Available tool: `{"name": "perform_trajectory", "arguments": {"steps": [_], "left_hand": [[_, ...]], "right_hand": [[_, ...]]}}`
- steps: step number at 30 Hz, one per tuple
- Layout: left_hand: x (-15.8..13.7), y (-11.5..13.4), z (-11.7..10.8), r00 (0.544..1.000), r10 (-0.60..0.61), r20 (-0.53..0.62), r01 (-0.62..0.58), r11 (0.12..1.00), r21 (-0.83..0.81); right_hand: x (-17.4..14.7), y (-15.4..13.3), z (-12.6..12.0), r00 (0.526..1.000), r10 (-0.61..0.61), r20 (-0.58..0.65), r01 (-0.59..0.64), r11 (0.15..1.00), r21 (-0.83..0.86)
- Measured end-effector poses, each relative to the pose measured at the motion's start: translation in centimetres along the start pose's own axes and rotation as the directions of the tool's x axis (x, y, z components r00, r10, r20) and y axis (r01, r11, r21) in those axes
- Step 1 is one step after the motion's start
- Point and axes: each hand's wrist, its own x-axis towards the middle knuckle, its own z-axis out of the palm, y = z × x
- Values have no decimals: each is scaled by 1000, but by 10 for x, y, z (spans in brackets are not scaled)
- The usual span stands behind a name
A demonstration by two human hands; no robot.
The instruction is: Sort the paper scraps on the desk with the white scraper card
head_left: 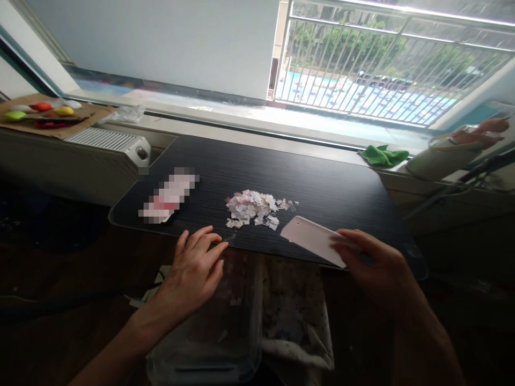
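Note:
In the head view, a heap of small torn paper scraps (253, 208), mostly white with some pink, lies mid-table. My right hand (372, 260) grips a flat, pale pinkish card (311, 239) by its right end. A small hole shows near the card's far left corner. The card is tilted just above or against the tabletop, right of the scraps; contact cannot be made out. My left hand (197, 262) is open with fingers apart, palm down at the table's front edge, holding nothing. A few tiny bits lie by its fingertips.
The dark table (322, 182) stands against a window sill. A blurred-out pink and white item (169, 195) lies on its left. Below the front edge is a clear plastic bin (257, 332) beside a stained bag (295, 311). A green cloth (384, 155) rests on the sill.

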Motion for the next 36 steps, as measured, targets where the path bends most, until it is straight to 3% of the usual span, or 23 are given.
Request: {"name": "perform_trajectory", "arguments": {"steps": [5,10,15,21,29,36], "left_hand": [[3,5,4,998,55,3,-55,998,8],[5,7,4,995,103,-3,-103,995,18],[6,8,2,996,93,-16,-93,995,21],[6,8,3,997,75,-16,-75,997,32],[11,16,3,992,122,-13,-122,992,6],[12,24,6,983,186,6,-186,983,-3]], "right_hand": [[4,28,-15,999,-5,52,7,999,-36],[15,24,-6,1000,-28,13,28,999,-17],[34,19,10,997,-18,72,18,1000,5],[25,27,-5,998,59,1,-58,986,-158],[23,30,-16,993,48,104,-46,999,-16],[32,44,-35,957,256,134,-261,965,20]]}}
